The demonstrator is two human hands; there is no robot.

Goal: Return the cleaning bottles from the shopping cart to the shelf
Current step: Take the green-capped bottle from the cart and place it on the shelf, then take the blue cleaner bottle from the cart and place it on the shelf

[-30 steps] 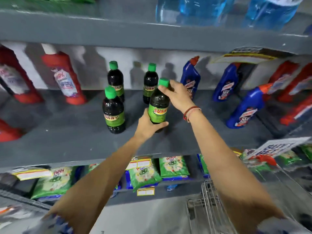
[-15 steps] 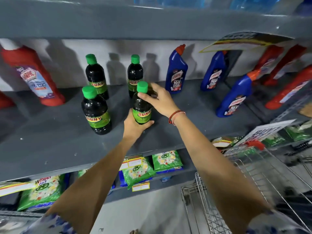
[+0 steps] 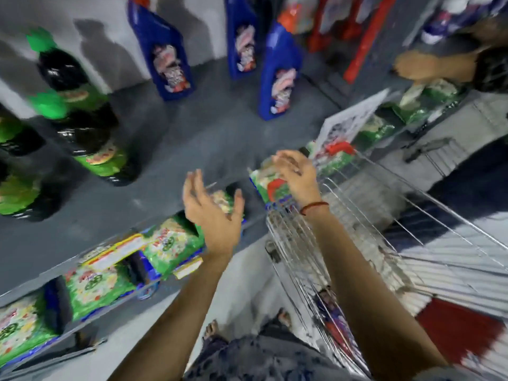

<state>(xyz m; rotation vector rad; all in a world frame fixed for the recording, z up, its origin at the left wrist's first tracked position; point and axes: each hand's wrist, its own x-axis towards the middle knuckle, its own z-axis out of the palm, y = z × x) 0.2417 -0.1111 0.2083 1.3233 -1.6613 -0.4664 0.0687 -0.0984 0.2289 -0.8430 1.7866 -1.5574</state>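
Head view is pretty smeared with motion blur, so we're only going by the big shapes. We've got a grey shelf (image 3: 176,138) running across the upper half, with a pale wall behind it. On its left end stand the dark bottles with green caps and green labels (image 3: 90,133), a tight cluster of them, upright as far as we can tell. Further right on the same shelf stand three blue bottles (image 3: 277,75), spaced apart, and past those some red bottles (image 3: 357,42) near the back.

Below the shelf edge there's a lower shelf packed with green packets (image 3: 170,248), with a white sign (image 3: 349,122) sticking out to the right. The wire shopping cart (image 3: 343,243) sits at lower right on a pale floor (image 3: 247,284); something blue and red lies in its bottom, too blurry to name.

Our left hand (image 3: 213,213) hangs in front of the shelf edge, fingers (image 3: 192,185) spread wide, holding nothing. Our right hand (image 3: 297,174), red thread on the wrist, is over the cart's front rim, fingers loose and empty too.
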